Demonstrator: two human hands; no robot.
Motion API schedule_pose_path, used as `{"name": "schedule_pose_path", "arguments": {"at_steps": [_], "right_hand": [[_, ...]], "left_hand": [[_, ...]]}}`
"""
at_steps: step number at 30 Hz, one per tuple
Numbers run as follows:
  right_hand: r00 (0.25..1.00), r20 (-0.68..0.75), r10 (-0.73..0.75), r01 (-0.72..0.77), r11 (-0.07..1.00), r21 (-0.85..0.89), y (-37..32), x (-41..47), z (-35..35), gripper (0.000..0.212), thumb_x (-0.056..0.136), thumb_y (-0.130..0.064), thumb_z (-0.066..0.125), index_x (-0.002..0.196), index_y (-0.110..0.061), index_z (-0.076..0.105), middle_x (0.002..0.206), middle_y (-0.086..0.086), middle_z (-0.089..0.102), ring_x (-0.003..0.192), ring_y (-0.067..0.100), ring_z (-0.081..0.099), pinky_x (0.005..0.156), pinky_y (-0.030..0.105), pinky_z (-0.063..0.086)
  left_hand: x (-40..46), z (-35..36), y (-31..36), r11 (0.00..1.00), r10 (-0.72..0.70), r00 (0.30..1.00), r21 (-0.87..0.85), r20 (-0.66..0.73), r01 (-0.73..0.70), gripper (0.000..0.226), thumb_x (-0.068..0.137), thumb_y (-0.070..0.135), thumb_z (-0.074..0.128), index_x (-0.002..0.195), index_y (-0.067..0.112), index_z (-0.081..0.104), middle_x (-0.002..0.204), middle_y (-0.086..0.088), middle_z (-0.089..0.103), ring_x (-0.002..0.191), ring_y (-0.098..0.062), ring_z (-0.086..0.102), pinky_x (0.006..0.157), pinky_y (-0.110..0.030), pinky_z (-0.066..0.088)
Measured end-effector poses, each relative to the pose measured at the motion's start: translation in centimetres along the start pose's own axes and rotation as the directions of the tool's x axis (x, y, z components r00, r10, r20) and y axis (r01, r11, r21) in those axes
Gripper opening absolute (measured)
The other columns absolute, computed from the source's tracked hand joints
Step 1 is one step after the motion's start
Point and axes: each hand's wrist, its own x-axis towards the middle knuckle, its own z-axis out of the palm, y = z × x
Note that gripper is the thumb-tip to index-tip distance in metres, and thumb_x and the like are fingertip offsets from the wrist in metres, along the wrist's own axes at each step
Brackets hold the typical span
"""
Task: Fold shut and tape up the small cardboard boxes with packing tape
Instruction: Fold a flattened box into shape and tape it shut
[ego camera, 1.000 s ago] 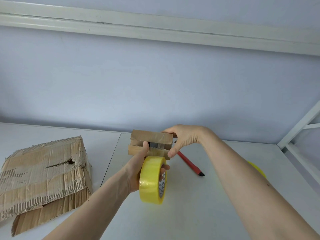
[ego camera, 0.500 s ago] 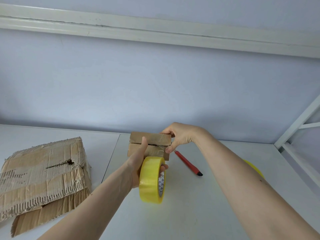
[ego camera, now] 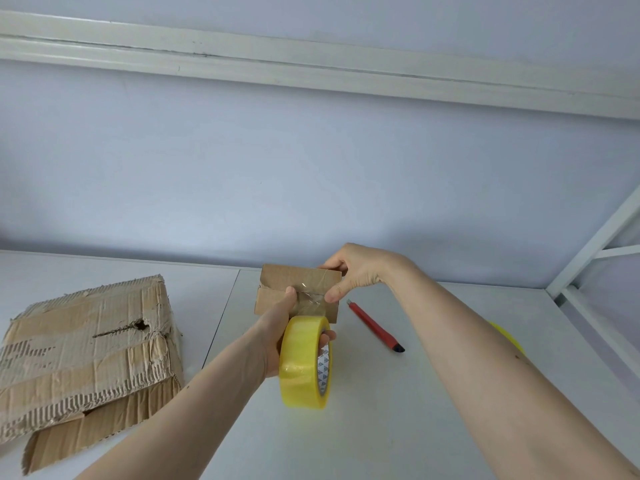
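Above the white table (ego camera: 381, 427), seen from the head camera, the small box (ego camera: 277, 299) is gripped aloft by the right hand (ego camera: 360, 271), seam facing, so tape can cross it; the yellow tape roll (ego camera: 301, 362) is clasped in the left hand (ego camera: 273, 337), thumb pressing the strip down, probably to bond it.

There are no words or numbers big enough to read. The only print is on the white inside ring of the yellow tape roll (ego camera: 304, 362): small dark marks in rows, like a little logo printed again and again, at about 3 o'clock on the roll. They are too tiny to make out
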Motion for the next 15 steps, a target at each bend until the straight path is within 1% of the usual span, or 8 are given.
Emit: {"name": "schedule_pose_path", "arguments": {"at_steps": [2,4,5,7,9,11,13,15], "right_hand": [[1.000,-0.006,-0.005,0.005,1.000,-0.002,0.2,0.0,0.0,0.055,0.072,-0.033,0.090,0.124,-0.029,0.071,0.104,-0.014,0.076,0.103,0.005,0.069,0.101,0.034,0.051],[1.000,-0.014,-0.020,0.020,1.000,0.000,0.5,-0.1,0.1,0.056,0.072,-0.037,0.089,0.124,-0.031,0.070,0.107,-0.015,0.075,0.105,0.004,0.068,0.100,0.033,0.052],[1.000,-0.013,-0.028,0.028,1.000,0.006,0.7,-0.2,0.0,0.055,0.073,-0.036,0.089,0.125,-0.030,0.070,0.109,-0.014,0.075,0.106,0.004,0.068,0.099,0.033,0.053],[0.999,0.007,-0.040,0.039,0.999,0.037,0.9,0.0,-0.2,0.058,0.076,-0.033,0.087,0.129,-0.027,0.066,0.112,-0.010,0.074,0.105,0.007,0.069,0.097,0.032,0.055],[0.999,0.034,-0.017,0.013,0.995,0.096,1.0,0.2,-0.5,0.061,0.078,-0.026,0.086,0.133,-0.024,0.059,0.114,-0.002,0.074,0.101,0.012,0.071,0.091,0.033,0.058],[0.999,0.052,0.015,-0.023,0.986,0.163,0.9,0.5,-0.7,0.056,0.080,-0.020,0.085,0.127,-0.022,0.055,0.110,0.004,0.074,0.097,0.016,0.071,0.086,0.035,0.060],[0.999,0.031,0.036,-0.041,0.981,0.189,1.0,0.6,-0.8,0.049,0.080,-0.018,0.085,0.121,-0.017,0.059,0.108,0.004,0.074,0.101,0.019,0.071,0.089,0.036,0.059],[0.999,-0.016,0.049,-0.046,0.987,0.151,0.9,0.7,-0.9,0.041,0.079,-0.025,0.086,0.114,-0.016,0.067,0.107,0.002,0.074,0.106,0.021,0.069,0.094,0.037,0.057]], "left_hand": [[-0.2,-0.3,-0.3,0.999,0.000,0.999,0.034,0.036,-0.001,0.064,0.097,0.055,0.053,0.107,-0.007,0.066,0.088,-0.024,0.072,0.055,-0.024,0.066,0.060,-0.032,0.056],[-0.7,-0.5,-0.8,0.998,0.013,0.998,0.068,0.067,-0.018,0.048,0.083,0.035,0.073,0.108,-0.005,0.068,0.092,-0.020,0.073,0.060,-0.021,0.066,0.064,-0.033,0.057],[-0.8,-0.6,-1.0,0.997,0.030,0.996,0.068,0.079,-0.035,0.045,0.077,0.027,0.077,0.109,-0.004,0.067,0.094,-0.020,0.073,0.061,-0.021,0.065,0.066,-0.033,0.057],[-0.9,-0.7,-1.4,0.996,0.062,0.993,0.051,0.101,-0.067,0.041,0.076,0.019,0.077,0.110,-0.001,0.066,0.097,-0.021,0.072,0.062,-0.020,0.065,0.069,-0.034,0.057],[-0.8,-0.4,-1.4,0.995,0.076,0.993,0.050,0.091,-0.081,0.037,0.081,0.020,0.076,0.110,0.000,0.065,0.096,-0.021,0.071,0.063,-0.021,0.066,0.067,-0.035,0.057],[-0.4,0.1,-1.1,0.992,0.106,0.993,0.065,0.050,-0.109,0.034,0.089,0.022,0.073,0.113,0.000,0.063,0.091,-0.020,0.070,0.061,-0.021,0.066,0.062,-0.032,0.059],[0.2,0.5,-0.8,0.986,0.149,0.989,0.080,0.011,-0.149,0.031,0.093,0.023,0.070,0.113,0.000,0.063,0.089,-0.020,0.069,0.059,-0.021,0.067,0.060,-0.031,0.058],[0.8,1.0,-0.8,0.979,0.188,0.982,0.091,-0.024,-0.185,0.030,0.092,0.023,0.071,0.110,0.000,0.064,0.086,-0.020,0.069,0.059,-0.022,0.067,0.058,-0.032,0.058]]}}
